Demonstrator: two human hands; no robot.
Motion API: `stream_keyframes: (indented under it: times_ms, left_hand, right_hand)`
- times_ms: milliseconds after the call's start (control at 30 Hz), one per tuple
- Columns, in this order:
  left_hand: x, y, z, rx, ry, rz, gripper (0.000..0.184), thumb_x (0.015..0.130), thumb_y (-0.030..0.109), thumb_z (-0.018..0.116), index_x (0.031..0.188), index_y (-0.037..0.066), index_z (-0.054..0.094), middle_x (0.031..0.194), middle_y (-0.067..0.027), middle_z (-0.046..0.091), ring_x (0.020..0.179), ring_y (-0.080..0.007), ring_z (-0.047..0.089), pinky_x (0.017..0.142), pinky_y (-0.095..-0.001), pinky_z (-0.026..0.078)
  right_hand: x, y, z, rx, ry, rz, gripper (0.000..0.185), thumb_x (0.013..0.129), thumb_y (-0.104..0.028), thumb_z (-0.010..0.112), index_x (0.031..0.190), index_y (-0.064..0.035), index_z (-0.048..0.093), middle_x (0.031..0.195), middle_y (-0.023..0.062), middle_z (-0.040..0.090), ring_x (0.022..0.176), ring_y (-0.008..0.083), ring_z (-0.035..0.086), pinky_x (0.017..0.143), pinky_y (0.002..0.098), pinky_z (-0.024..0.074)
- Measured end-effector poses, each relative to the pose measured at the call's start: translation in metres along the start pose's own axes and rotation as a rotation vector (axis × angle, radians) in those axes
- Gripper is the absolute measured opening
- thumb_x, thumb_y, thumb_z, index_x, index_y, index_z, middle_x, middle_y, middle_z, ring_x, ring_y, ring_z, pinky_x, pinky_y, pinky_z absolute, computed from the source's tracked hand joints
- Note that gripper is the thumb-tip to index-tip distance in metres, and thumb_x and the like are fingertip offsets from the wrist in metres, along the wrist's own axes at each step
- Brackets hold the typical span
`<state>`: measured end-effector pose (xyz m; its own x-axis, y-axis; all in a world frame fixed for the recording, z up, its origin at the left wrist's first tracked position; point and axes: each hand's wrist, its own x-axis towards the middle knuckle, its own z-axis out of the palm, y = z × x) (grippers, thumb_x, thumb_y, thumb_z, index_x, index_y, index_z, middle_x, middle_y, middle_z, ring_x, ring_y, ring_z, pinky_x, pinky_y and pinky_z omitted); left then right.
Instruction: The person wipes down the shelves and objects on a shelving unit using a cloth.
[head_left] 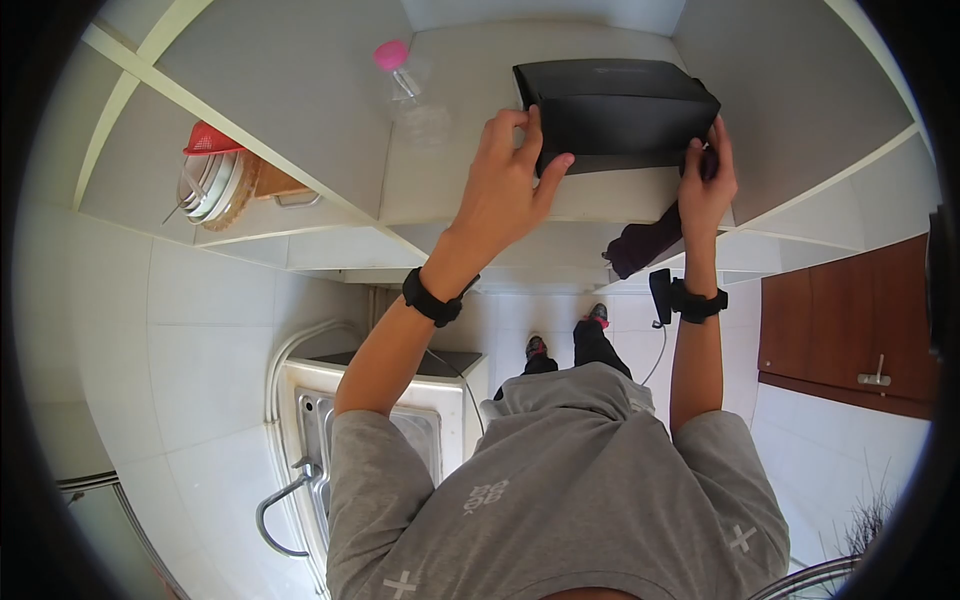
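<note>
You have both hands at a black box [625,115], which is inside a white shelf compartment [440,190], toward its right side. Its long side runs from left to right, and whether its full weight is on the shelf you cannot tell from this view.

Your left hand [510,175] is at the box's left end: the thumb is spread well apart from the fingers and lies by the near face, while the fingertips meet the left edge. Your right hand [708,175] is at the right end, with its fingertips against the near right corner. Its thumb and fingers are also closed around part of a dark purple bundle [648,240], which hangs over the shelf's near edge, just left of your right wrist. What the bundle is, you cannot tell.

To the left of the box, apart from it, a clear bottle [405,90] with a pink cap [391,55] is in the same compartment. In the next compartment to the left, a red basket [210,139] sits against stacked dishes [215,188].

Nearer to you on the left is a metal sink [420,430] with a curved faucet [275,530]; on the right is a brown door [840,330]. You wear a black band [432,298] on your left wrist and a black strap [697,301] on your right.
</note>
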<state>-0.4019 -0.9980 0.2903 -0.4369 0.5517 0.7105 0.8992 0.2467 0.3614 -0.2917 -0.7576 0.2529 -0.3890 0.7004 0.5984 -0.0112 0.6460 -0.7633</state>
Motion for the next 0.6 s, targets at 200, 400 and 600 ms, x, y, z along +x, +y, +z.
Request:
stream_keyframes:
  times_ms: [200, 400, 600]
  left_hand:
    - [0.001, 0.008, 0.017, 0.052, 0.131, -0.118, 0.046, 0.083, 0.023, 0.079, 0.109, -0.012, 0.065, 0.099, -0.0141, 0.051, 0.081, -0.0277, 0.058, 0.065, -0.0356, 0.05]
    - [0.007, 0.008, 0.024, -0.004, 0.196, -0.198, 0.037, 0.08, 0.016, 0.082, 0.107, -0.006, 0.07, 0.095, -0.0105, 0.053, 0.072, -0.022, 0.061, 0.06, -0.0304, 0.058]
    - [0.011, 0.018, 0.027, -0.033, 0.18, -0.343, 0.034, 0.081, 0.012, 0.08, 0.108, -0.005, 0.07, 0.1, -0.0106, 0.053, 0.079, -0.0226, 0.063, 0.066, -0.03, 0.063]
  right_hand:
    - [0.001, -0.003, 0.001, 0.069, 0.006, -0.101, 0.054, 0.088, -0.017, 0.076, 0.135, 0.0013, 0.057, 0.123, 0.0197, 0.068, 0.112, 0.0226, 0.066, 0.096, 0.0313, 0.0481]
    - [0.002, -0.007, 0.0, 0.092, 0.02, -0.037, 0.057, 0.084, -0.019, 0.081, 0.133, 0.0004, 0.059, 0.118, 0.0187, 0.07, 0.108, 0.0213, 0.067, 0.094, 0.0302, 0.049]
    - [0.002, -0.007, 0.001, 0.051, 0.068, -0.022, 0.058, 0.08, -0.02, 0.085, 0.13, -0.0026, 0.062, 0.111, 0.0164, 0.072, 0.1, 0.0209, 0.068, 0.09, 0.0308, 0.051]
